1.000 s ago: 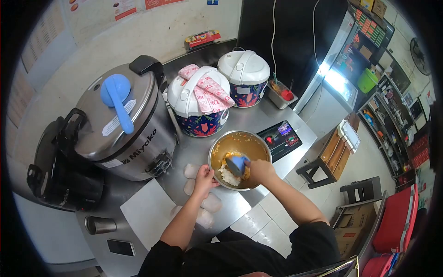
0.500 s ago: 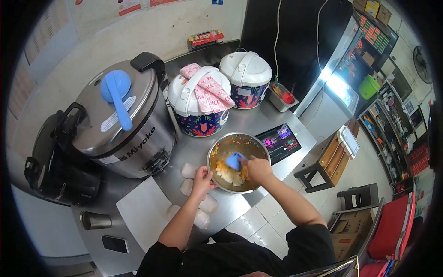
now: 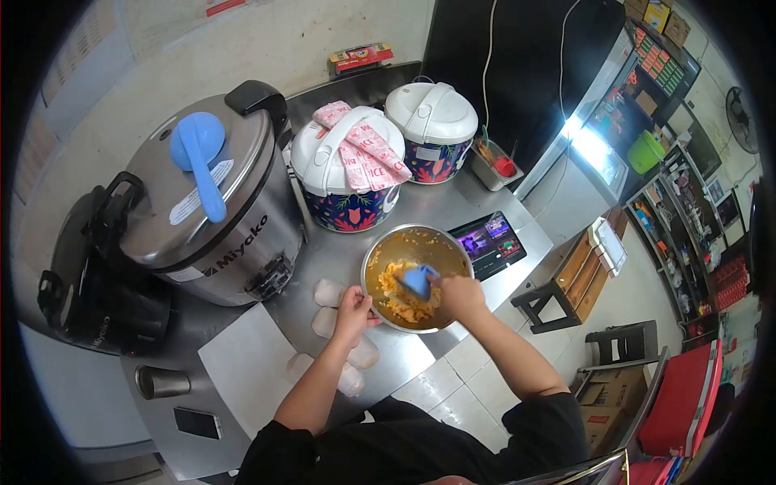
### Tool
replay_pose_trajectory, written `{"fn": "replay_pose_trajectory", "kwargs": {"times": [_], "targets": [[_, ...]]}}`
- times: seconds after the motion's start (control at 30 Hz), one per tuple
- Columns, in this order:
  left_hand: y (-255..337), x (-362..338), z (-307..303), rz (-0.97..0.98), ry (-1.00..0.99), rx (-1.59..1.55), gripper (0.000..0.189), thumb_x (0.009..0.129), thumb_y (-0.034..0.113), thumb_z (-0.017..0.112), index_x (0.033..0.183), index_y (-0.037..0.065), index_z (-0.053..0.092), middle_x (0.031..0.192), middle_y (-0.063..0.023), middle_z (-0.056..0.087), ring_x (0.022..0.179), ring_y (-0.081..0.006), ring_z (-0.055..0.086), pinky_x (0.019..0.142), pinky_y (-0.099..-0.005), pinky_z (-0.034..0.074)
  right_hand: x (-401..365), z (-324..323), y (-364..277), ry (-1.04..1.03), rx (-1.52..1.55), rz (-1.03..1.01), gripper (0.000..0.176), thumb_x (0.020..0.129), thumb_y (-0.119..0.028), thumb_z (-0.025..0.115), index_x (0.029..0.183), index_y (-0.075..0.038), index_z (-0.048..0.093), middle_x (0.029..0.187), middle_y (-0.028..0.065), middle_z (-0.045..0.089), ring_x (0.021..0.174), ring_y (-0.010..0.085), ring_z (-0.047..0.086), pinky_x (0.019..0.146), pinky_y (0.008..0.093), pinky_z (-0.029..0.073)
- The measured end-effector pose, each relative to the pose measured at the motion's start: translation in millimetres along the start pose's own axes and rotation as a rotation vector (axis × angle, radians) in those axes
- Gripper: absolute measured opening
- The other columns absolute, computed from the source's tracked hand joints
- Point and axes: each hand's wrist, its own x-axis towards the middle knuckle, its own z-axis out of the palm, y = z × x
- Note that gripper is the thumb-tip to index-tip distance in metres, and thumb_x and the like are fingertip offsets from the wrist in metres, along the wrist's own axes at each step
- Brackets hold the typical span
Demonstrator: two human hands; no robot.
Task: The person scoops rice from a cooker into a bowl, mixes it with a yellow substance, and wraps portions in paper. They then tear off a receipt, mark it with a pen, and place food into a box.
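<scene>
Two hands on task: left hand (image 3: 353, 311) fingers clamp metal bowl (image 3: 380, 256) near-left rim; right hand (image 3: 458, 296) grips blue rice paddle (image 3: 419, 280) in orange rice (image 3: 402, 303), right of Miyako cooker (image 3: 212, 210).

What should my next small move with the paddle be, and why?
Probably scrape the blue paddle along the far wall of the metal bowl and fold toward you. The rice sits heaped on the near side, while the far wall looks bare and smeared orange. The right hand grips the paddle at the heap, and the left hand pinches the near rim, so the bowl seems steadied.
</scene>
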Motion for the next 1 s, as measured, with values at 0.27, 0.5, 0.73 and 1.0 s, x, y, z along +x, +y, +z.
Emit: {"fn": "replay_pose_trajectory", "kwargs": {"times": [0.27,0.5,0.73,1.0], "targets": [[1,-2,3,0.010,0.000,0.014,0.010,0.095,0.014,0.043,0.105,0.010,0.041,0.097,-0.0052,0.053,0.073,-0.0145,0.058,0.065,-0.0326,0.053,23,-8,17,0.193,-0.044,0.012,0.048,0.081,-0.014,0.050,0.126,-0.031,0.052,0.088,0.0084,0.062,0.068,0.0225,0.066,0.055,0.0344,0.052],[-7,1,1,0.019,0.017,0.002,0.010,0.096,0.015,0.043,0.105,0.013,0.040,0.100,-0.0039,0.053,0.077,-0.0145,0.058,0.069,-0.0350,0.050,4,-18,2,-0.100,-0.205,-0.334,0.039,0.085,-0.012,0.046,0.119,-0.028,0.056,0.095,0.0094,0.061,0.075,0.0223,0.066,0.056,0.0333,0.052],[-17,-6,14,0.029,0.035,-0.068,0.010,0.096,0.015,0.044,0.104,0.012,0.041,0.098,-0.0037,0.053,0.076,-0.0141,0.058,0.066,-0.0323,0.052,6,27,5,-0.079,-0.124,0.070,0.048,0.079,-0.023,0.058,0.126,-0.019,0.049,0.099,0.0144,0.060,0.077,0.0248,0.066,0.062,0.0350,0.053],[-22,-11,20,-0.003,0.052,-0.092,0.011,0.095,0.014,0.045,0.105,0.013,0.041,0.098,-0.0042,0.051,0.076,-0.0140,0.057,0.067,-0.0330,0.054,-23,17,-28,0.055,-0.064,-0.118,0.041,0.084,-0.016,0.048,0.125,-0.021,0.053,0.092,0.0128,0.061,0.069,0.0253,0.066,0.057,0.0348,0.053]]}}
